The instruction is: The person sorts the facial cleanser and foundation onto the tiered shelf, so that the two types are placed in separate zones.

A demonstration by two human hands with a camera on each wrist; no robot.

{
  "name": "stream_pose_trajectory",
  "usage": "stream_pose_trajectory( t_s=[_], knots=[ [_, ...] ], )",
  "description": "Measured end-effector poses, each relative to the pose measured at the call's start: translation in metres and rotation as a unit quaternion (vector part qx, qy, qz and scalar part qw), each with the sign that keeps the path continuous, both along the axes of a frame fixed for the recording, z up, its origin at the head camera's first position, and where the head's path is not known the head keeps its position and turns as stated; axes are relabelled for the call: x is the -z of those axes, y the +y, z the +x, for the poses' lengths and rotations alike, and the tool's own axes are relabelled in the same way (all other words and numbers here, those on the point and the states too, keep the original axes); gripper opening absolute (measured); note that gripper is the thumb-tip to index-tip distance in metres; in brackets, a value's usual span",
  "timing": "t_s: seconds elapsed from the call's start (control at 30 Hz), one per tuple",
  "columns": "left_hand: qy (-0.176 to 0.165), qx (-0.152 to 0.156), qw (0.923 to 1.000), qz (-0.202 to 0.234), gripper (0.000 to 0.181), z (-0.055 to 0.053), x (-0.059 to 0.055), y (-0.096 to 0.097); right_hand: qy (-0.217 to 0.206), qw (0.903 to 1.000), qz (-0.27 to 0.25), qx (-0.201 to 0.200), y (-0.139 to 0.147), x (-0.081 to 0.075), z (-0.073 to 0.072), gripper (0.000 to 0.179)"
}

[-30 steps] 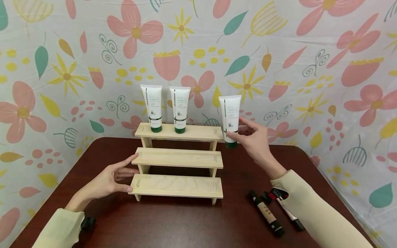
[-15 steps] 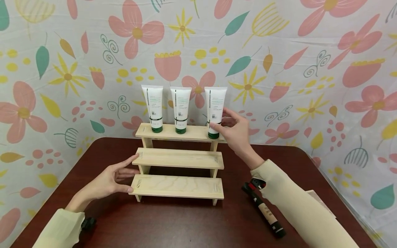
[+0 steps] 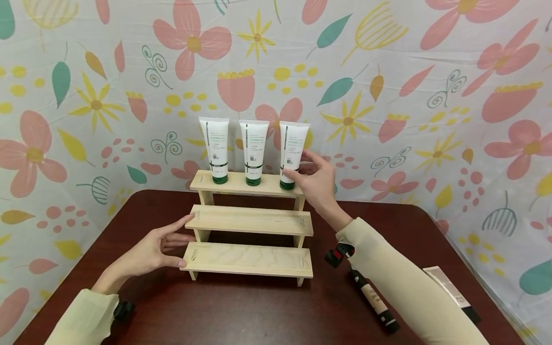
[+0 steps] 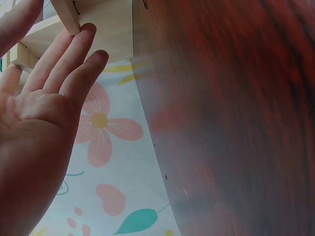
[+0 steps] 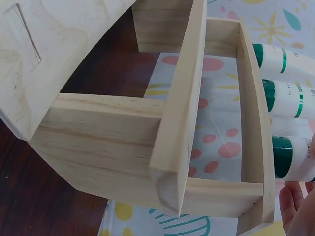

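A three-step wooden display rack (image 3: 247,259) stands on the table. On its top step, two white squeeze tubes with green caps stand upright: a left tube (image 3: 215,146) and a middle tube (image 3: 253,148). My right hand (image 3: 318,182) holds a third such tube (image 3: 293,143) between thumb and fingers at the step's right end. Its green cap (image 5: 282,156) meets the top step in the right wrist view. My left hand (image 3: 151,253) touches the rack's left side, index fingertip at the middle step and thumb at the bottom one. Its fingers look mostly straight in the left wrist view.
A dark tube with a tan label (image 3: 374,302) lies on the table (image 3: 258,311) right of the rack. Farther right, a pale tube with a black cap (image 3: 448,287) lies partly behind my right sleeve. A flower-printed cloth (image 3: 388,72) hangs close behind the rack.
My right hand has carried the third tube leftward from beside the rack onto the top step's right end. The left hand has stayed at the rack's side.
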State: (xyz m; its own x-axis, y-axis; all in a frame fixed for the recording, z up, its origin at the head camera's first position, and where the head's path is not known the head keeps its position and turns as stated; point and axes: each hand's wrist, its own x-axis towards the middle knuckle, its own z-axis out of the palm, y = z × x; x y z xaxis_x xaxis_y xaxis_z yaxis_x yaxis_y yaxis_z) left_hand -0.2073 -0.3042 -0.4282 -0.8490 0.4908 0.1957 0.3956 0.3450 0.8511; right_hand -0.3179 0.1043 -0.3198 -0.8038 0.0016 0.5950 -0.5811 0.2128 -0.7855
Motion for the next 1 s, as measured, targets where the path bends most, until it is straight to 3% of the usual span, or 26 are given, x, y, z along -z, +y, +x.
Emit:
stream_pose_trajectory(
  t_s=[1.0],
  knots=[
    [-0.005,-0.002,1.0000,0.003,0.109,-0.0005,0.0011,0.0000,0.013,0.9997,-0.003,-0.021,0.0010,0.0044,-0.0082,0.057]
  ],
)
